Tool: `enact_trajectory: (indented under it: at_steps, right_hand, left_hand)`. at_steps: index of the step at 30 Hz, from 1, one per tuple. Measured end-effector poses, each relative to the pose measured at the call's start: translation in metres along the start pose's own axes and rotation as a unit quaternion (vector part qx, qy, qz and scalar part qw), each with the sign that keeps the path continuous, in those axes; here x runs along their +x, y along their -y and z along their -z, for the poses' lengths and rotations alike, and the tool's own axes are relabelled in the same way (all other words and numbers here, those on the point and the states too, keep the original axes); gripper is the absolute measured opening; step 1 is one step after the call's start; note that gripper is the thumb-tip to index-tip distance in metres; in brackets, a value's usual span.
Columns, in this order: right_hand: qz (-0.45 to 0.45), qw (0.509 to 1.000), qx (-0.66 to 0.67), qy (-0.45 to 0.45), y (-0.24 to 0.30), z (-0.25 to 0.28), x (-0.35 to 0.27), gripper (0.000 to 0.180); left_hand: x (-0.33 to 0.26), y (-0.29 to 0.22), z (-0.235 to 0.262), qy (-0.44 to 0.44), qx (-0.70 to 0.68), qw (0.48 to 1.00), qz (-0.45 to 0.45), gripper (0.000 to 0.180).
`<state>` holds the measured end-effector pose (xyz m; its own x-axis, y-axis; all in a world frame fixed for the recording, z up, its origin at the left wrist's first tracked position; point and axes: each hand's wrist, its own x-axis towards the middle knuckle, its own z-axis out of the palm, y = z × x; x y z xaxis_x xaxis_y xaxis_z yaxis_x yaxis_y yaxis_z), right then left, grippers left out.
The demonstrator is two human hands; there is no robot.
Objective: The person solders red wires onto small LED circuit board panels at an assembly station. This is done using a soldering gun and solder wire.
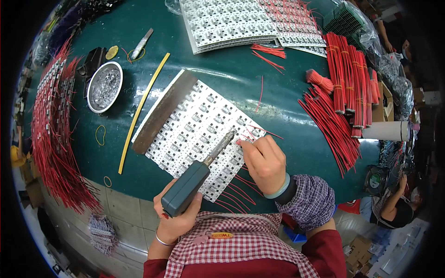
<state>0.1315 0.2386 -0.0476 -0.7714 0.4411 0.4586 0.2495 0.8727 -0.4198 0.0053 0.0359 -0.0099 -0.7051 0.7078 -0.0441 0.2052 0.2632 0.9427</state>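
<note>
A white circuit board panel (195,121) covered in rows of small components lies tilted on the green table, a dark metal bar (162,116) along its left edge. My left hand (180,217) is wrapped round the dark green body of a soldering gun (186,187), whose tip reaches the panel's right part. Close to that tip, my right hand (265,162) pinches a thin red wire (241,141) against the board. Several red wires (238,192) stick out from the panel's lower right edge. The wire's end at the tip is too small to make out.
Stacked panels (227,23) lie at the back. Red wire bundles (347,74) and loose red wires (327,129) lie right. Leftward are a white bowl (95,105), a yellow strip (143,113), a knife (143,44) and wired boards (51,120). A co-worker (394,208) sits at far right.
</note>
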Motion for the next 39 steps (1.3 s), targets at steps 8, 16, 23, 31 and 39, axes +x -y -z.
enact_trajectory:
  at_steps: [8, 16, 23, 31, 39]
  right_hand:
    - [-0.004, 1.0, 0.006, -0.002, 0.001, -0.002, 0.001, 0.025]
    - [-0.002, 1.0, 0.005, 0.001, 0.001, -0.002, 0.001, 0.026]
    - [-0.003, 1.0, 0.003, 0.003, 0.001, -0.004, 0.0, 0.027]
    - [-0.005, 1.0, -0.001, -0.003, 0.002, -0.004, 0.001, 0.027]
    - [-0.005, 0.999, 0.027, -0.021, 0.001, -0.003, 0.001, 0.026]
  left_hand:
    - [0.005, -0.001, -0.001, 0.014, 0.004, 1.0, -0.022, 0.017]
    - [0.006, -0.003, -0.002, 0.024, 0.055, 0.997, -0.05, 0.014]
    - [0.007, -0.003, -0.004, 0.01, 0.052, 0.997, -0.059, 0.012]
    - [-0.005, 0.008, 0.002, -0.027, 0.021, 0.999, -0.04, 0.017]
    - [-0.012, 0.003, 0.005, -0.031, 0.016, 0.999, 0.019, 0.024]
